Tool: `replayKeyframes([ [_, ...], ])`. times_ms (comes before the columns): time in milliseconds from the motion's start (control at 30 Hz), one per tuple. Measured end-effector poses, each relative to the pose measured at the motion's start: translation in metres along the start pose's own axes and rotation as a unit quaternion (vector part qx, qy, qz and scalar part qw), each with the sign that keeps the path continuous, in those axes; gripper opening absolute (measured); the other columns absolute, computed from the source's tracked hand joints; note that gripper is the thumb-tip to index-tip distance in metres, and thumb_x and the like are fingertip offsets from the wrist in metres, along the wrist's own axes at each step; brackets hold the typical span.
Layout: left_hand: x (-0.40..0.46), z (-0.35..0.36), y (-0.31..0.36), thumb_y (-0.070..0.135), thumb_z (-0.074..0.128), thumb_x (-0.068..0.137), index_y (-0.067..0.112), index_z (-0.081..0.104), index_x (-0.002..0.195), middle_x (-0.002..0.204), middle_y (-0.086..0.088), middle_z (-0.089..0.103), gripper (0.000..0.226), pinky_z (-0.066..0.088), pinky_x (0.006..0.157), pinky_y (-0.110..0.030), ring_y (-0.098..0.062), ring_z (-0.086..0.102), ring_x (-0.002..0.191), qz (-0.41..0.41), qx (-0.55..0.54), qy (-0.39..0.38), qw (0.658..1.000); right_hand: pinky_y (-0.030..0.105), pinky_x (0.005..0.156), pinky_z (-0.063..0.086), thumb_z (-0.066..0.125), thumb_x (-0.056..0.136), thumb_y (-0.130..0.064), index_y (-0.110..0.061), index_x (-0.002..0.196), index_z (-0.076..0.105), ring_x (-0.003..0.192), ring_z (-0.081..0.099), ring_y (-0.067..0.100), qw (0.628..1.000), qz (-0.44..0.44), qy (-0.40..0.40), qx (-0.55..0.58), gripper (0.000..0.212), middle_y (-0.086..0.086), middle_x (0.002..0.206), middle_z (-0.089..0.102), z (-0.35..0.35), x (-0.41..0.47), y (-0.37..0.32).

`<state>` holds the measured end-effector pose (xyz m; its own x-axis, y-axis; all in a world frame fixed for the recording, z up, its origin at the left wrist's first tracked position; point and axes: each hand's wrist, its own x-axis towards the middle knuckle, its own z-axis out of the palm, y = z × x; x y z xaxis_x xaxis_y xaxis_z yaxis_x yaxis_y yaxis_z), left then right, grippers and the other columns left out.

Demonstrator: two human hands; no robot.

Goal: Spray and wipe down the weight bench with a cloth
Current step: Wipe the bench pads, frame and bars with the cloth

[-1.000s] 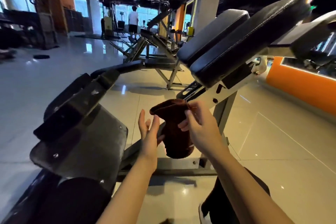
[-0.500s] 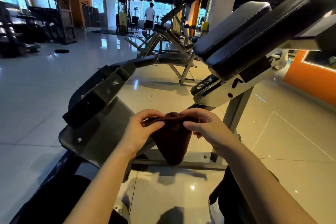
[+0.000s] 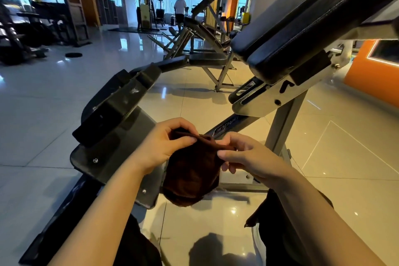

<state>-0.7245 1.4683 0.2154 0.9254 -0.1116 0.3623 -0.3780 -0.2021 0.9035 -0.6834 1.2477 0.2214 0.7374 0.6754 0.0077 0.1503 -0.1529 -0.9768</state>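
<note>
Cloth (image 3: 192, 177), low in the centre of the frame, pinched along its top edge between both hands and left hanging free below, probably to square it up into a pad before wiping. Left hand (image 3: 164, 147) gripping the upper left corner, thumb and fingers curled over the hem; right hand (image 3: 246, 157) pinching the upper right edge between thumb and forefinger. Dark brown, plush like towelling, bunched into a rounded fold at the bottom. Not touching the bench (image 3: 291, 34), whose black padded pads slope across the upper right, glossy and stitched, on a grey steel frame. No spray bottle visible.
</note>
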Motion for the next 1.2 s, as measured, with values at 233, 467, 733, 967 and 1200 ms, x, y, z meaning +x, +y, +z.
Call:
replayKeyframes([
  [233, 0.003, 0.007, -0.019, -0.002, 0.060, 0.087, 0.015, 0.065, 0.091, 0.087, 0.012, 0.067, 0.018, 0.050, 0.079, -0.018, -0.007, 0.063, 0.091, -0.038, 0.043, -0.067, 0.996, 0.022, 0.065, 0.053, 0.067, 0.089, -0.014, -0.009, 0.091, 0.059, 0.079, 0.065, 0.018, 0.998, 0.028, -0.044, -0.021, 0.009, 0.006, 0.088, 0.065, -0.010, -0.003, 0.022],
  [467, -0.007, 0.016, -0.056, 0.009, 0.064, 0.089, 0.025, 0.068, 0.090, 0.091, 0.016, 0.065, 0.017, 0.050, 0.079, -0.017, -0.003, 0.061, 0.094, -0.104, 0.136, -0.141, 0.975, 0.024, 0.060, 0.050, 0.064, 0.091, -0.010, -0.019, 0.086, 0.062, 0.062, 0.063, 0.009, 0.988, 0.067, 0.051, -0.132, 0.010, 0.001, 0.084, 0.062, -0.001, -0.005, 0.069],
  [733, -0.009, 0.033, -0.063, 0.020, 0.061, 0.092, 0.032, 0.067, 0.092, 0.092, 0.018, 0.062, 0.014, 0.050, 0.082, -0.016, 0.007, 0.055, 0.095, -0.131, 0.285, -0.241, 0.918, 0.028, 0.077, 0.050, 0.052, 0.098, -0.017, -0.036, 0.125, 0.057, 0.093, 0.052, 0.007, 0.910, -0.056, -0.063, -0.405, 0.034, -0.006, 0.109, 0.057, 0.013, -0.020, 0.119],
  [967, -0.003, 0.045, -0.067, 0.024, 0.064, 0.091, 0.035, 0.067, 0.090, 0.093, 0.019, 0.061, 0.011, 0.048, 0.085, -0.018, 0.004, 0.055, 0.093, -0.142, 0.324, -0.280, 0.893, 0.022, 0.067, 0.029, 0.050, 0.098, -0.030, -0.031, 0.123, 0.057, 0.097, 0.054, 0.018, 0.874, -0.086, -0.027, -0.478, 0.026, -0.002, 0.110, 0.057, 0.008, -0.018, 0.136],
  [1200, -0.005, 0.050, -0.062, 0.025, 0.065, 0.090, 0.033, 0.066, 0.090, 0.095, 0.017, 0.061, 0.008, 0.049, 0.086, -0.019, -0.002, 0.057, 0.095, -0.146, 0.332, -0.295, 0.884, 0.010, 0.059, 0.024, 0.058, 0.092, -0.030, -0.026, 0.102, 0.066, 0.082, 0.060, 0.015, 0.875, -0.089, 0.011, -0.475, 0.013, -0.006, 0.093, 0.066, 0.000, -0.020, 0.146],
])
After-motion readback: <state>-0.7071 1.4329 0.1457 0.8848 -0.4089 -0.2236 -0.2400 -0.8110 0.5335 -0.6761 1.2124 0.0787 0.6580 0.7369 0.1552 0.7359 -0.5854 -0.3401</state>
